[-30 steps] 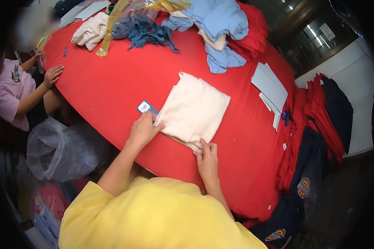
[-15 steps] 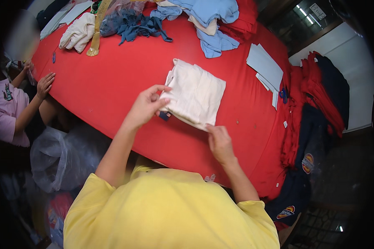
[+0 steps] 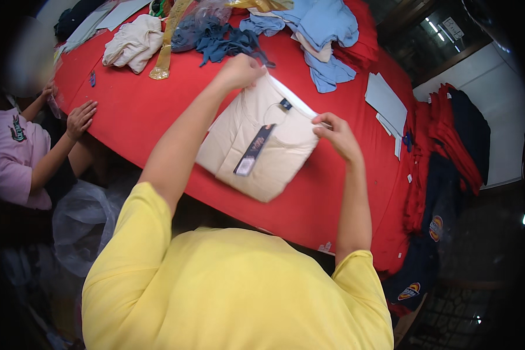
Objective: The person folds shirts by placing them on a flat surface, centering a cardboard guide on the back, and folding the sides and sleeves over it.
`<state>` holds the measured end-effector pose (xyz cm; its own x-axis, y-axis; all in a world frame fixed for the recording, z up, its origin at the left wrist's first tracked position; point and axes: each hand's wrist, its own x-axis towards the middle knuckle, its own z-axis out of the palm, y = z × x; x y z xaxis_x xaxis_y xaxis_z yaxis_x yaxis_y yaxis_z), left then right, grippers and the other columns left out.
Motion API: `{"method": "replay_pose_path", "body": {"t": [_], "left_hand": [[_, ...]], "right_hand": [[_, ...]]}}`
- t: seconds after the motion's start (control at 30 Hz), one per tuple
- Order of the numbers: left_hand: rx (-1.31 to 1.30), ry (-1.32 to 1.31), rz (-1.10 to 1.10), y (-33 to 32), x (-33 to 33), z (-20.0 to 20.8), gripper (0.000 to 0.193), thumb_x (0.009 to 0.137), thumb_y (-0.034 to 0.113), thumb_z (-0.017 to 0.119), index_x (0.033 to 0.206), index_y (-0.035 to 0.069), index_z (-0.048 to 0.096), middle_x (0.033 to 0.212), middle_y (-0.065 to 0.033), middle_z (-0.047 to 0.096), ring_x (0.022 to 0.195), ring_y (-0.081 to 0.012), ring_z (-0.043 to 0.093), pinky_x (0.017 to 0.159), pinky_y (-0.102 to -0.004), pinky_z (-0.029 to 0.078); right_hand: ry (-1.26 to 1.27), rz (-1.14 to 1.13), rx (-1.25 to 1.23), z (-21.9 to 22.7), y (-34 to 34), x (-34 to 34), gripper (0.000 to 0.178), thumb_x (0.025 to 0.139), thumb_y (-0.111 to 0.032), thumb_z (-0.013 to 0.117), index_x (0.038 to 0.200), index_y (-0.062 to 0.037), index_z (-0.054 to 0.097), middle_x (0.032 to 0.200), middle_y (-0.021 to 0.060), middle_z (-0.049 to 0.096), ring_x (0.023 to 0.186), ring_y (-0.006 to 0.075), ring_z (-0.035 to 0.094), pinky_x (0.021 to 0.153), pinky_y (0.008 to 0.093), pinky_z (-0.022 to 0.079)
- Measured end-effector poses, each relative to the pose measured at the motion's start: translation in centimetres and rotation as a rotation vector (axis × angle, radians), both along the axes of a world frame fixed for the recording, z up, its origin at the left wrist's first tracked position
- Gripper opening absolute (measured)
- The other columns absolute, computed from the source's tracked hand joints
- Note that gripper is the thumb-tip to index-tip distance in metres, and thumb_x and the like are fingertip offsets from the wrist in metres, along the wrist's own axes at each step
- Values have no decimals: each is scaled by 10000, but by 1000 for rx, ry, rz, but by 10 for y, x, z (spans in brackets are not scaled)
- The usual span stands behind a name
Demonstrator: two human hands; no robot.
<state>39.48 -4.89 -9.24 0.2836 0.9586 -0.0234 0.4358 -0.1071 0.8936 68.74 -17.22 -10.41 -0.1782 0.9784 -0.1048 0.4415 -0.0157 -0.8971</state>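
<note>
In the head view, the two hands are apart, each clamped on a far corner of the same thing. The left hand [image 3: 242,71] grips the far left corner of a folded cream shirt [image 3: 294,154], and the right hand [image 3: 337,134] pinches its far right corner between thumb and fingers. The shirt is in front of the person, over the red table [image 3: 151,116], its neck edge away from the body. A small dark label [image 3: 285,104] sits inside the neck, and a long dark tag [image 3: 255,150] lies slanted across the front. The near edge is a bit blurred, so I can't tell whether it rests on the table or is held just above.

Beyond the left hand is a heap of dark blue cloth [image 3: 219,44], with a yellow strip [image 3: 164,58] and crumpled white cloth [image 3: 134,44] to its left. Light blue cloth [image 3: 332,29] lies at the far side, and pale sheets [image 3: 386,105] lie to the right. At the table's left edge rests a co-worker's hand [image 3: 81,118], with a clear plastic bag [image 3: 84,224] below.
</note>
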Motion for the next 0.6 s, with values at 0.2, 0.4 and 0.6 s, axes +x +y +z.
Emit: {"method": "replay_pose_path", "body": {"t": [0.2, 0.4, 0.6], "left_hand": [[139, 190, 157, 33, -5, -94, 325, 882, 325, 636, 976, 19, 695, 802, -148, 694, 777, -261, 688, 754, -376, 529], [356, 258, 207, -110, -80, -118, 560, 941, 382, 513, 1418, 108, 411, 1497, -185, 319, 1384, -348, 289, 1117, -478, 247], [414, 858, 123, -154, -174, -140, 704, 929, 581, 418, 1494, 177, 301, 1561, -79, 244, 1457, -301, 152, 1160, -562, 60]], "right_hand": [[57, -61, 211, -109, 44, -7, 216, 832, 6, 599, 1037, -57, 577, 914, -28, 527, 820, 72, 479, 704, 206, 384], [226, -159, 68, -115, 28, -5, 227, 872, 27, 528, 1088, -13, 586, 1079, 34, 587, 986, 114, 532, 871, 227, 395], [145, -196, 46, -117, 30, -9, 162, 903, -6, 519, 1001, -27, 646, 964, -28, 545, 834, 61, 460, 768, 207, 351]]}}
